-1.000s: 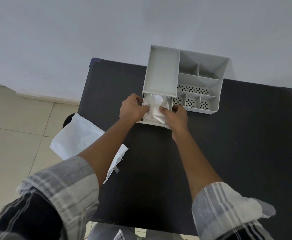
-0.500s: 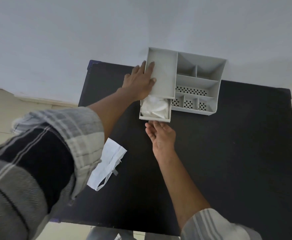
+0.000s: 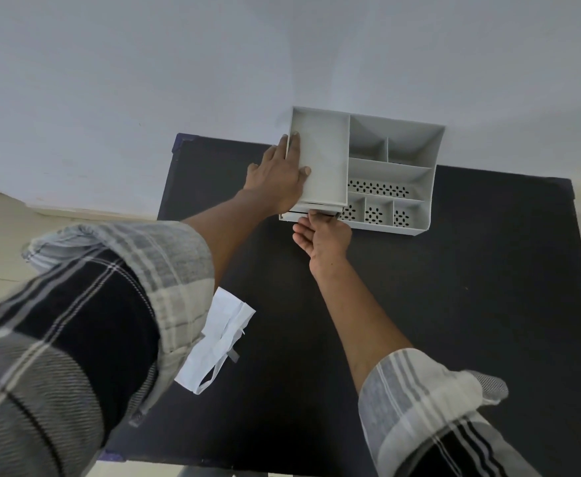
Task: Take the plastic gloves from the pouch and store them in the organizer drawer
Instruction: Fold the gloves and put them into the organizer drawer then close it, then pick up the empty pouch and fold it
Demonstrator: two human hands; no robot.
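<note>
The grey organizer point(image 3: 399, 173) stands at the far edge of the black table point(image 3: 454, 304), against the wall. Its drawer point(image 3: 290, 216) at the lower left is pushed almost fully in, only a thin front strip showing; the plastic gloves inside are hidden. My left hand point(image 3: 278, 177) lies flat on the organizer's left top tray, fingers spread, holding it steady. My right hand point(image 3: 323, 235) presses its fingertips against the drawer front. The white pouch point(image 3: 218, 342) lies flat near the table's left edge, partly under my left sleeve.
The organizer's right side has several open compartments, some with perforated bottoms. A pale wall rises right behind the table. Beige floor tiles show at the left, beyond the table's edge.
The drawer, open with the white gloves visible, has been pushed nearly shut by my right hand. My left hand went from the drawer up onto the organizer's top and stayed there.
</note>
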